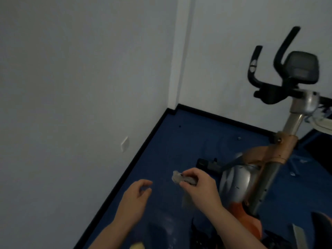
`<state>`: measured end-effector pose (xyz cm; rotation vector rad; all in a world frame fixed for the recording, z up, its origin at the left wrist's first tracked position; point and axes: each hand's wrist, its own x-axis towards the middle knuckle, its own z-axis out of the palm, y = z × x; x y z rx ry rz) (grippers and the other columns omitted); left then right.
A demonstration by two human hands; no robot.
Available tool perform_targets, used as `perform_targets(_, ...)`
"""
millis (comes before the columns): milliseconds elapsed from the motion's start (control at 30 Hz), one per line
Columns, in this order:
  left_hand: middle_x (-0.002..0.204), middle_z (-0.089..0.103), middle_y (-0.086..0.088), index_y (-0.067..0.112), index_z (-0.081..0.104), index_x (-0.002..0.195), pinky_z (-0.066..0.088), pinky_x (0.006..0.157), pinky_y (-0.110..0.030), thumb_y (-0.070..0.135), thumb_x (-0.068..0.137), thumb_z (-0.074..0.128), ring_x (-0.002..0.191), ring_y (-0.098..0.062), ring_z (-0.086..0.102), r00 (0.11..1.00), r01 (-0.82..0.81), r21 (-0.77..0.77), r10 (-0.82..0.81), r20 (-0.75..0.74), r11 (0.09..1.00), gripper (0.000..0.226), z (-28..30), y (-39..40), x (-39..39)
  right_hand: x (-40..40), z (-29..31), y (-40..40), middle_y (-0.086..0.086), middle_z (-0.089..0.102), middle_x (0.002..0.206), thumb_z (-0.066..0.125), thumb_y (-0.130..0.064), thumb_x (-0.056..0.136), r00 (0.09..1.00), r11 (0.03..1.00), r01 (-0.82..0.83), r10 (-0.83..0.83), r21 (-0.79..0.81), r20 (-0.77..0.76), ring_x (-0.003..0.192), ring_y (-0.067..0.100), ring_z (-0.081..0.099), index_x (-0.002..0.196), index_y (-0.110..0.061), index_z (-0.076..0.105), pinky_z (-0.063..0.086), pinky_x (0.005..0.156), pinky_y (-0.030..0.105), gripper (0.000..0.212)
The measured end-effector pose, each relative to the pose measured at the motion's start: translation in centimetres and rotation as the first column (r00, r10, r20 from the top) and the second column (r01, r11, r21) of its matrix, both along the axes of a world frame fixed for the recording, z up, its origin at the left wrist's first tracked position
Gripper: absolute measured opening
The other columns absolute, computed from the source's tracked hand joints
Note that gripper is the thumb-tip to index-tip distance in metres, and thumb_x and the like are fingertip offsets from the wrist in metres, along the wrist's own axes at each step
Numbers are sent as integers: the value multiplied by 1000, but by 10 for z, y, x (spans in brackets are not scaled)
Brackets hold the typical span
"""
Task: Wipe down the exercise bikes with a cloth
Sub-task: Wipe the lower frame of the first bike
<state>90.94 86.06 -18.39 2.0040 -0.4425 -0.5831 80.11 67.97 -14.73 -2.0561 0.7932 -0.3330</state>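
Observation:
An exercise bike (239,184) stands at the right, with a silver and orange body, a metal post, black handlebars (269,94) and a dark console (301,68). My right hand (201,187) grips a small crumpled pale cloth (177,177) in the air just left of the bike's silver housing. A loose end of the cloth hangs below the hand. My left hand (136,196) hovers to the left of it with fingers loosely curled and holds nothing.
A white wall (80,87) runs along the left with a wall socket (124,143) low down. Black skirting edges the blue floor (179,141). A second machine's pale parts (321,123) show at the right edge. The room is dim.

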Motion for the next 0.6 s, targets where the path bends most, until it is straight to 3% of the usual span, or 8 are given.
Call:
perform_targets(200, 109, 66, 5, 32, 62, 96, 46, 93, -27, 9, 91, 57, 104, -11, 61, 974, 225, -26, -224, 36, 974, 24, 15, -63, 86, 39, 20, -19, -13, 66, 90, 74, -19, 76, 964, 968, 249, -252, 38, 88, 85, -4, 59, 86, -32, 65, 48, 70, 14, 19)
perform_targets(333, 109, 64, 13, 37, 62, 98, 41, 83, -13, 17, 92, 56, 103, -1, 59, 925, 380, -61, -379, 26, 923, 22, 21, -105, 90, 27, 20, -26, -14, 65, 92, 74, -21, 76, 917, 919, 393, -394, 27, 60, 87, -3, 59, 87, -33, 64, 49, 75, 20, 19)
perform_targets(600, 110, 63, 16, 38, 62, 101, 41, 81, -12, 21, 93, 54, 102, 3, 58, 820, 571, -55, -572, -17, 819, 20, 25, -166, 98, 17, 26, -67, -15, 66, 90, 74, -17, 78, 767, 770, 635, -638, 61, 68, 88, -1, 60, 90, -29, 65, 48, 75, 18, 19)
